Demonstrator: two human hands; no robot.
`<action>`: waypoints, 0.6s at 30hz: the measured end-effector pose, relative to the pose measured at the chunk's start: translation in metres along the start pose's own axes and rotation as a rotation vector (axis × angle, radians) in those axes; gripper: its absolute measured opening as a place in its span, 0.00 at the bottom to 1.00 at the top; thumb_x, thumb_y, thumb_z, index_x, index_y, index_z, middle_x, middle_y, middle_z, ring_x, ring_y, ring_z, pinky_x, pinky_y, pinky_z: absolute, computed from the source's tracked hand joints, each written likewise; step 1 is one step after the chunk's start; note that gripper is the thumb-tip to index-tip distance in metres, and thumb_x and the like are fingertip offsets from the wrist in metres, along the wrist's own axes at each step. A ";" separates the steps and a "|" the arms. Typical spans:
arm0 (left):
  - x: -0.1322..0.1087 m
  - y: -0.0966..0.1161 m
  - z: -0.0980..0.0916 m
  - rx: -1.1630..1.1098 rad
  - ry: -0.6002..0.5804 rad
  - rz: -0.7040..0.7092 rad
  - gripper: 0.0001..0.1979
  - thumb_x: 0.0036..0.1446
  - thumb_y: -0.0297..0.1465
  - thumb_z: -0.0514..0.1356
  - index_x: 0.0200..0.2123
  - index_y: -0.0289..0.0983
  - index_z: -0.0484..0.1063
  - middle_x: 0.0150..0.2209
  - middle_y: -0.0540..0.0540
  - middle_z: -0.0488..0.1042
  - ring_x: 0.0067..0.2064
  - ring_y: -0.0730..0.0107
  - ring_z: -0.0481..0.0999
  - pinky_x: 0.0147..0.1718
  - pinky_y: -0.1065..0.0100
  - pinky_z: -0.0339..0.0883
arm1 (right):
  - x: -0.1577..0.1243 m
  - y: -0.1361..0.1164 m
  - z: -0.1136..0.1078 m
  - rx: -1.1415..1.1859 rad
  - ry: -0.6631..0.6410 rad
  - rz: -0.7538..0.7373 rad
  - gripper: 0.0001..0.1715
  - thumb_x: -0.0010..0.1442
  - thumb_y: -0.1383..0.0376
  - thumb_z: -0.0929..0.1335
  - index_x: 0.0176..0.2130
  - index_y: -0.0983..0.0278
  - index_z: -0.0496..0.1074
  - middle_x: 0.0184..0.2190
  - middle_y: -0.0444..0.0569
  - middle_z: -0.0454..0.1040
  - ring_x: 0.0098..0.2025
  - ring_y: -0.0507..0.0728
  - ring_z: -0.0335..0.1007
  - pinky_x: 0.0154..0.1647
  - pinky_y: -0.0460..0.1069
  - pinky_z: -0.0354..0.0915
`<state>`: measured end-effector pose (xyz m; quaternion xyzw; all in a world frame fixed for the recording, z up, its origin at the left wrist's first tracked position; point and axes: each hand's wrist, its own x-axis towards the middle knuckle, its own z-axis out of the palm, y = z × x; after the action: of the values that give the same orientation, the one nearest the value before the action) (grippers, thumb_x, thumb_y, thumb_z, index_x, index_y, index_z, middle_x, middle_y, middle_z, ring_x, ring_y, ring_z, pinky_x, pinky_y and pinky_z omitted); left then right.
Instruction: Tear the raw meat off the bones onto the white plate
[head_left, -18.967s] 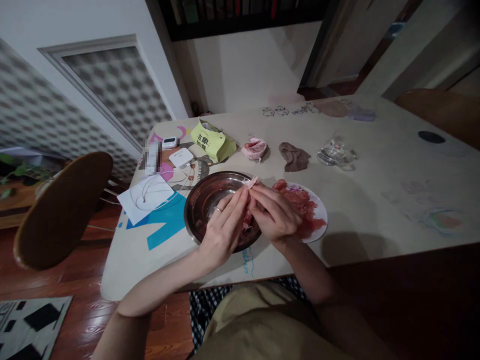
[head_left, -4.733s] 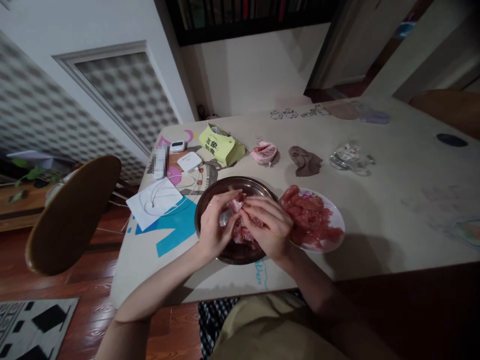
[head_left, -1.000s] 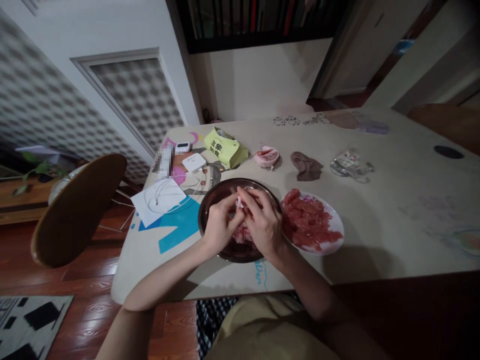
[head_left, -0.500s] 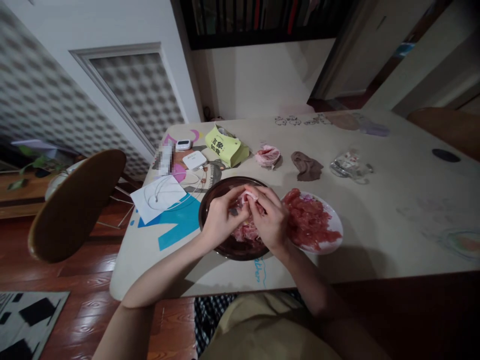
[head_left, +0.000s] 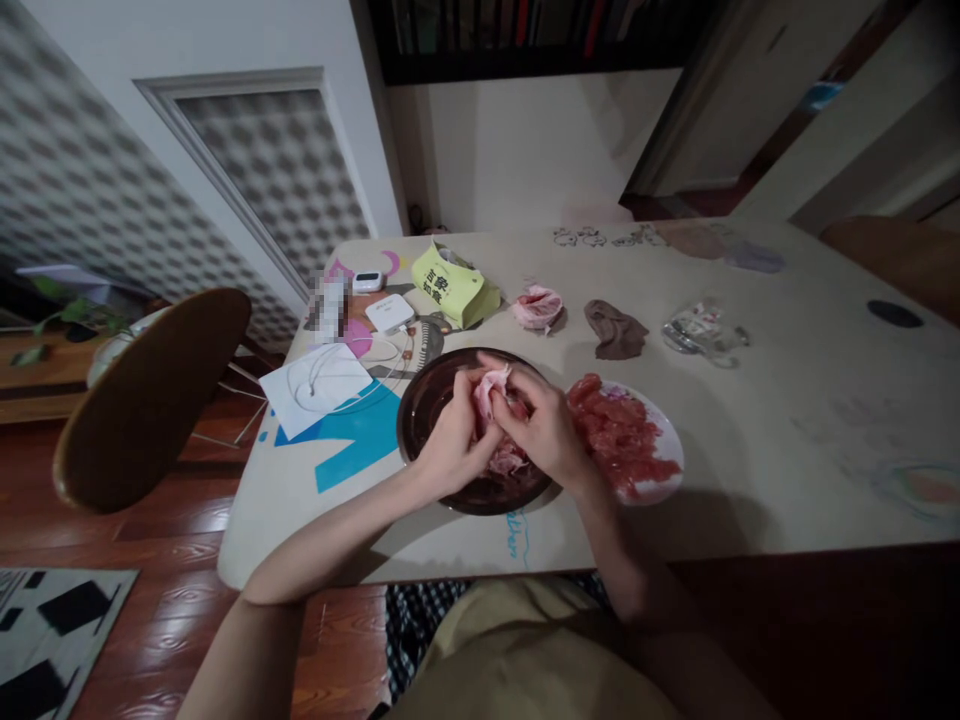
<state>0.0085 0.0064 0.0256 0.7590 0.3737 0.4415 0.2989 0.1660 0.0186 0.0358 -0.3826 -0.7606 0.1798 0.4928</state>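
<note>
A pale pink piece of meat (head_left: 493, 388) is held between my two hands, above a dark round bowl (head_left: 427, 400). My left hand (head_left: 456, 435) grips its left side with fingers curled. On the other side, my right hand (head_left: 546, 425) pinches it with bent fingers. More pink meat (head_left: 508, 462) lies in the bowl beneath my hands, partly hidden by them. Touching or close to the bowl's right side is a white plate (head_left: 671, 440) heaped with red meat strips (head_left: 615, 435).
Behind the bowl are a yellow-green packet (head_left: 454, 290), a pink bundle (head_left: 538, 308), a brown cloth (head_left: 616, 330) and clear crumpled plastic (head_left: 703, 332). White devices (head_left: 390, 313), a cable and a white sheet (head_left: 311, 395) lie left on the table (head_left: 750, 450). A wooden chair (head_left: 154, 400) stands left.
My fingers have shifted around the held piece, and more of its pale surface shows between them. The view has moved slightly.
</note>
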 end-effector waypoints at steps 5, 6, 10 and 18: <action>0.000 0.000 0.002 -0.009 -0.013 -0.023 0.17 0.70 0.31 0.55 0.58 0.37 0.56 0.56 0.35 0.70 0.58 0.60 0.76 0.60 0.57 0.72 | -0.004 0.010 0.001 0.058 0.041 0.171 0.14 0.70 0.66 0.65 0.49 0.61 0.79 0.47 0.50 0.84 0.46 0.57 0.82 0.50 0.51 0.77; 0.000 0.000 0.002 0.012 -0.012 -0.031 0.16 0.71 0.33 0.55 0.58 0.37 0.57 0.56 0.35 0.71 0.58 0.59 0.76 0.60 0.56 0.72 | -0.006 0.011 0.002 0.040 0.079 0.180 0.14 0.70 0.66 0.65 0.49 0.60 0.79 0.47 0.50 0.84 0.46 0.58 0.82 0.51 0.51 0.77; 0.003 -0.005 0.001 0.153 -0.044 -0.046 0.16 0.72 0.34 0.54 0.60 0.38 0.61 0.54 0.37 0.74 0.54 0.58 0.79 0.54 0.58 0.74 | -0.012 0.008 0.010 0.002 0.180 0.152 0.15 0.71 0.65 0.65 0.53 0.60 0.77 0.51 0.51 0.83 0.51 0.58 0.81 0.54 0.53 0.77; 0.004 -0.016 0.001 0.196 0.080 -0.003 0.12 0.71 0.35 0.55 0.54 0.38 0.64 0.48 0.39 0.77 0.46 0.61 0.79 0.47 0.62 0.74 | -0.012 0.009 0.016 -0.075 0.053 0.196 0.16 0.69 0.62 0.65 0.54 0.59 0.74 0.46 0.50 0.83 0.47 0.59 0.82 0.48 0.52 0.77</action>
<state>0.0059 0.0178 0.0147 0.7659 0.4276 0.4325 0.2087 0.1584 0.0173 0.0152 -0.4780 -0.7124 0.1883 0.4781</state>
